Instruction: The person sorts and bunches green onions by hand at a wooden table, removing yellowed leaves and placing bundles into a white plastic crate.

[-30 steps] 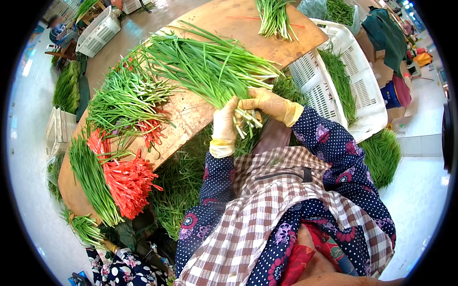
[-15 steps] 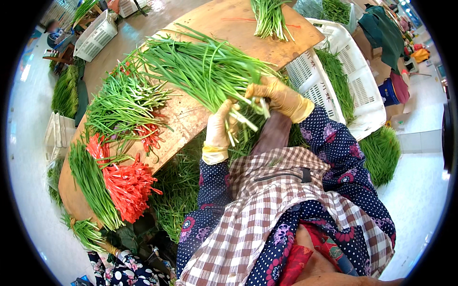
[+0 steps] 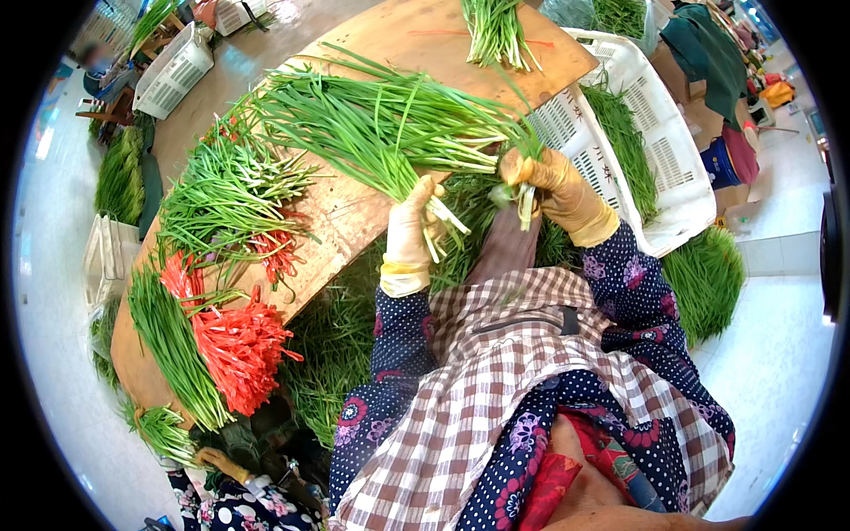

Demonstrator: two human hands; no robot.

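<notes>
My left hand point(image 3: 407, 237), in a pale yellow glove, is closed round the white stem ends of a bunch of green chives point(image 3: 385, 168). Its leaves lie out over the wooden table point(image 3: 359, 217). To the right, my gloved right hand point(image 3: 567, 196) grips a few short chives point(image 3: 528, 205), their white ends pointing down and their tops blurred. Between and beyond both hands, a loose heap of chives point(image 3: 443, 111) rests on the table with its stem ends near my right hand.
Smaller chive piles point(image 3: 230, 181) and a bundle of red ties point(image 3: 239, 354) lie on the left. Another bunch point(image 3: 496, 35) is at the far end. White crates point(image 3: 682, 199) stand right; loose greens point(image 3: 323, 354) lie below the table. A co-worker's gloved hand point(image 3: 226, 465) shows lower left.
My right hand has moved right and slightly nearer me, away from the left hand and the heap, with a few chives in it. The left hand has barely moved.
</notes>
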